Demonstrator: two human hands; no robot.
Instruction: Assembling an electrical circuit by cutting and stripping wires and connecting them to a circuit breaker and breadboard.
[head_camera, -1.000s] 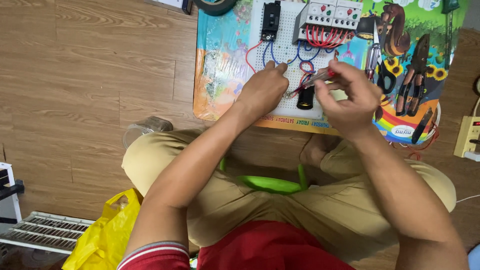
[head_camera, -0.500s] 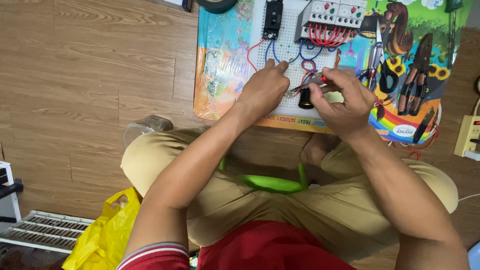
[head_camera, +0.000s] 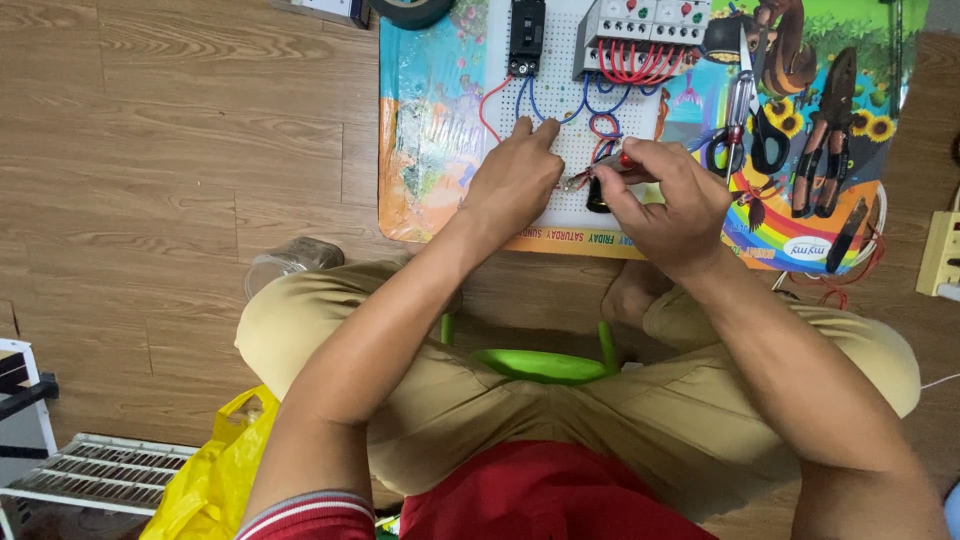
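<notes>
A white perforated board (head_camera: 562, 150) lies on a colourful mat (head_camera: 430, 130), with a black breaker (head_camera: 526, 35), a white terminal unit (head_camera: 645, 22) and looping red and blue wires (head_camera: 600, 105) on it. My left hand (head_camera: 515, 180) rests on the board, fingertips pinching something small by the wires. My right hand (head_camera: 665, 200) grips a thin red-handled tool (head_camera: 605, 168) whose tip points left toward my left fingers. A small black cylinder (head_camera: 598, 196) stands just below the tool.
Scissors (head_camera: 735, 115), pliers (head_camera: 825, 125) and a black cutter (head_camera: 848, 232) lie on the mat's right side. A power strip (head_camera: 940, 255) sits far right. A clear cup (head_camera: 290, 262), a yellow bag (head_camera: 215, 470), a white rack (head_camera: 90, 470) and a green stool (head_camera: 540, 362) are near my legs.
My right hand has drawn in toward my left hand, bringing the red-handled tool's tip close to my left fingers. My left hand has stayed on the board.
</notes>
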